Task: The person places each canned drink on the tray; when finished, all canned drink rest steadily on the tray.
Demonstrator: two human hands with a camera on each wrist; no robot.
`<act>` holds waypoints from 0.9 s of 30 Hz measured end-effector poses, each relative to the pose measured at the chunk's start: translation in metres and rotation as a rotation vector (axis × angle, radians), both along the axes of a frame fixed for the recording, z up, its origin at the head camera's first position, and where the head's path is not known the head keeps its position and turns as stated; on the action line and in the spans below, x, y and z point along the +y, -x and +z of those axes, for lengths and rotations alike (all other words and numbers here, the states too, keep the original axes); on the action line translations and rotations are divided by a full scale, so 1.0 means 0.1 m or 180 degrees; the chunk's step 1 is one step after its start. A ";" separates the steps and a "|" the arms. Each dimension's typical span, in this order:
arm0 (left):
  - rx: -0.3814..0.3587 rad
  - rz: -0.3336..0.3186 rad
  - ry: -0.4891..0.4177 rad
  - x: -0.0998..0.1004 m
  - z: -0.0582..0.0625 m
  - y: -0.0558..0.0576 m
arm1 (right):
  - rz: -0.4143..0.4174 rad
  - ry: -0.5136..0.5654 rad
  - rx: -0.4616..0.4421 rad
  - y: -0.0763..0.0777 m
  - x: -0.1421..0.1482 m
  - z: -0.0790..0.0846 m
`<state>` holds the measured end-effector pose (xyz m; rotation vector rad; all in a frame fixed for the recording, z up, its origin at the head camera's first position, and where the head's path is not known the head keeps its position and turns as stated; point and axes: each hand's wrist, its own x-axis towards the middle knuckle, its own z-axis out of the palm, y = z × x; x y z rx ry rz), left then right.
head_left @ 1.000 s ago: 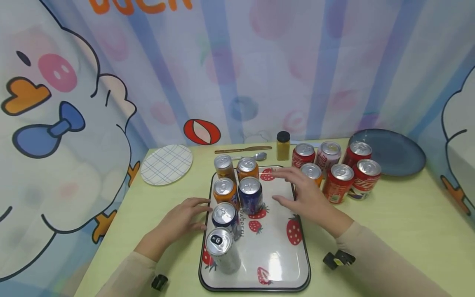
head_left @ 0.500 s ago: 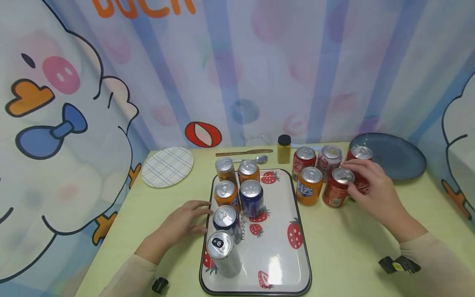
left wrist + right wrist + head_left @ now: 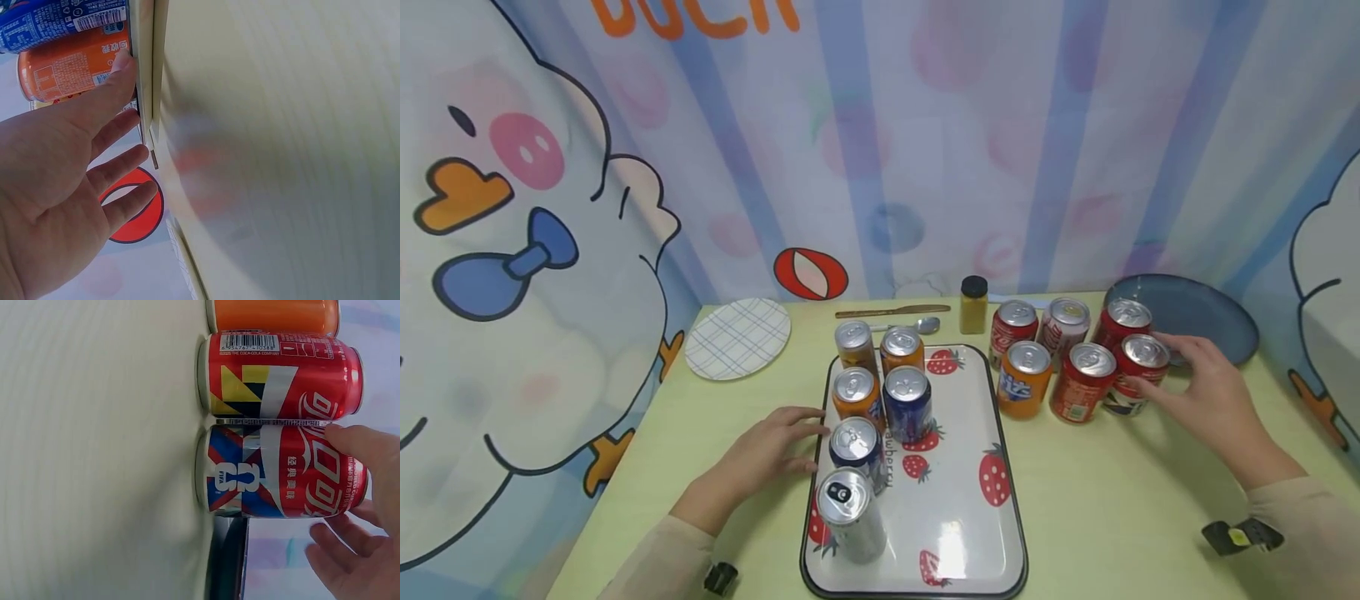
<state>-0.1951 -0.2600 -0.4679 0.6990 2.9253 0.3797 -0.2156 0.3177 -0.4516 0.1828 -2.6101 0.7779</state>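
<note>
My right hand point(image 3: 1213, 408) holds a red Coca-Cola can point(image 3: 275, 472) near its top, thumb on one side and fingers on the other. That can stands upright at the front right of a group of cans. Directly beside it is another red can point(image 3: 1082, 387), then an orange Fanta can point(image 3: 1022, 385). My left hand point(image 3: 767, 454) rests at the left edge of the strawberry-print tray point(image 3: 958, 475), its fingers loosely extended. Along the tray's left half stand a silver can point(image 3: 857, 521), dark blue cans point(image 3: 907, 408) and orange cans point(image 3: 853, 396).
Behind the held can are more red cans point(image 3: 1122, 321), a pale pink can point(image 3: 1063, 325) and a dark oval plate point(image 3: 1210, 321). A black-capped jar point(image 3: 973, 308), a knife point(image 3: 891, 312) and a spoon point(image 3: 925, 326) lie beyond the tray. A checked plate point(image 3: 737, 337) sits far left.
My right hand has moved right from over the tray's far right edge, past the neighbouring red can, to the front-right red can, which it now grips. The left hand has stayed put.
</note>
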 end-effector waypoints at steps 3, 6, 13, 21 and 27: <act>0.0040 -0.0041 0.0013 -0.01 -0.02 -0.01 | -0.0082 0.0130 -0.0108 -0.01 -0.01 -0.01; 0.0078 -0.0072 0.0011 -0.01 -0.03 -0.01 | -0.0203 0.0345 -0.0293 -0.05 0.00 0.01; 0.0100 -0.0089 -0.0021 0.00 -0.01 -0.02 | -0.0127 0.0460 -0.0666 -0.21 -0.01 0.14; 0.0077 -0.0038 0.0038 0.00 -0.03 -0.02 | 0.0239 0.0430 -0.0824 -0.46 -0.18 0.27; 0.0065 -0.0034 0.0040 0.01 0.00 -0.01 | 0.0621 0.0597 -0.0412 -0.61 -0.62 0.34</act>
